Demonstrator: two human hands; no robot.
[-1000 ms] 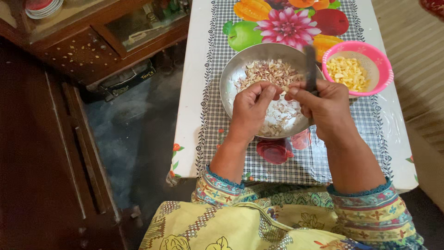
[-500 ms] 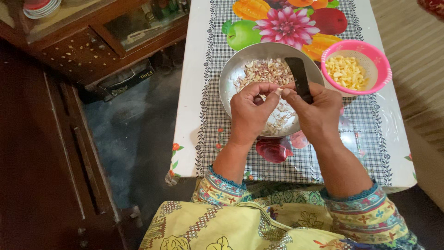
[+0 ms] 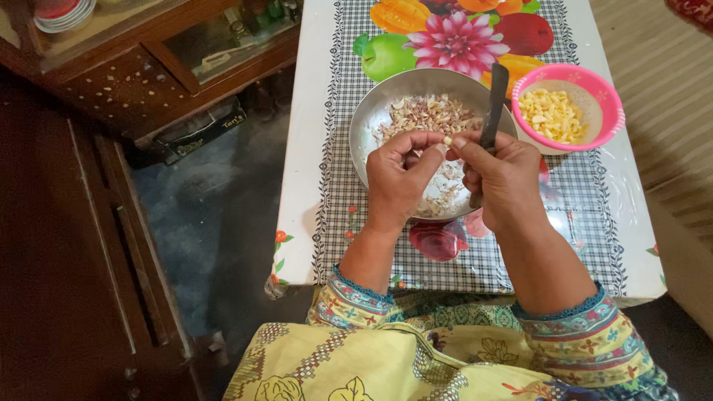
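Knife has swung since half a second ago: the blade then lay broad and flat toward 12, now it shows edge-on, thin, tilted toward 1 o'clock over the bowl rim; both hands sit a touch lower-left, otherwise same pose. Right hand is curled closed around the knife handle, thumb and forefinger tips pinching a small pale clove. Left hand is curled too, its thumb and fingertips meeting the same clove from 9 o'clock, so the clove sits right between the two pinches, at the top of both hands, above the bowl's middle. Bowl is round, shiny dull steel, holding papery white and pinkish skins and unpeeled bits, heaped toward 12. At 2 o'clock from the hands, just beside the steel bowl, a pink plastic bowl, perforated inner wall, holds smooth yellowish peeled cloves. Table wears a glossy checked plastic cloth with printed fruit and flowers. Dark wood cabinet at 10 o'clock. Sleeves are yellow patterned fabric.
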